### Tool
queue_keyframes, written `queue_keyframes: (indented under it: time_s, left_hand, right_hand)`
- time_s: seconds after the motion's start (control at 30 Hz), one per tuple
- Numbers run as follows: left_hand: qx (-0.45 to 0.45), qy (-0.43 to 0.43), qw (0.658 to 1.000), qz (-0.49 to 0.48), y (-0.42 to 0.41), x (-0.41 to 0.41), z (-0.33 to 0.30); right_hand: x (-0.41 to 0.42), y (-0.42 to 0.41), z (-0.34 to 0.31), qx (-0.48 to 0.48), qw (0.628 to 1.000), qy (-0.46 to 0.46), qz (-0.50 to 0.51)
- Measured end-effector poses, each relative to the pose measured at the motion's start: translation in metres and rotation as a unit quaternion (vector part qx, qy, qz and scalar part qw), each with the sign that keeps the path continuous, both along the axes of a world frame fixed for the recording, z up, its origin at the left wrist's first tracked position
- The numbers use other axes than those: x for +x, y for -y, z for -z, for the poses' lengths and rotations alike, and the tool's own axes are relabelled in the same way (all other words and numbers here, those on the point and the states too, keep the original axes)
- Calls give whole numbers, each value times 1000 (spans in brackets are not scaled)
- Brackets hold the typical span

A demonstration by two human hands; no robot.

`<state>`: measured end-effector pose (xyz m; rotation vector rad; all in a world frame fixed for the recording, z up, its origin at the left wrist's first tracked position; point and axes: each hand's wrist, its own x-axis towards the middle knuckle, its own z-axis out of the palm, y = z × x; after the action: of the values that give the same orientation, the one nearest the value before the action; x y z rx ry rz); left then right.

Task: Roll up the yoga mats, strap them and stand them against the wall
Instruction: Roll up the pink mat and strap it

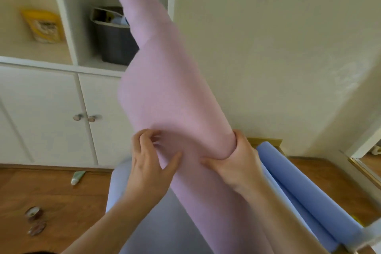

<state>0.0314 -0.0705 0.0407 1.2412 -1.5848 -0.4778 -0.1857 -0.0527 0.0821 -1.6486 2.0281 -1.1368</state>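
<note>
Wooden floor (61, 196): a small tube (78, 178) and two tape rolls (35, 220) lie left of the hands; blue yoga mats (305, 196) lie under and right of them.

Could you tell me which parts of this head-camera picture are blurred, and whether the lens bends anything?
Head view: the pink mat's upper end smears with motion, the tape rolls on the floor are soft, both hands fairly sharp; wide-angle distortion bows the cabinet lines; soft, even daylight.
</note>
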Motion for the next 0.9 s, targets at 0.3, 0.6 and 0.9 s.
queue_keyframes:
  time_s: [0.3, 0.6, 0.9]
  left_hand:
    - [350, -354, 851, 166, 30, 29, -1]
    - [355, -412, 809, 221, 26, 45, -5]
    - [326, -355, 799, 360, 26, 68, -4]
  right_hand:
    - [-2, -2, 33, 6, 989, 149, -7]
    - [-10, -1, 39, 10, 987, 158, 27]
    - [-23, -1, 40, 11, 987, 153, 51]
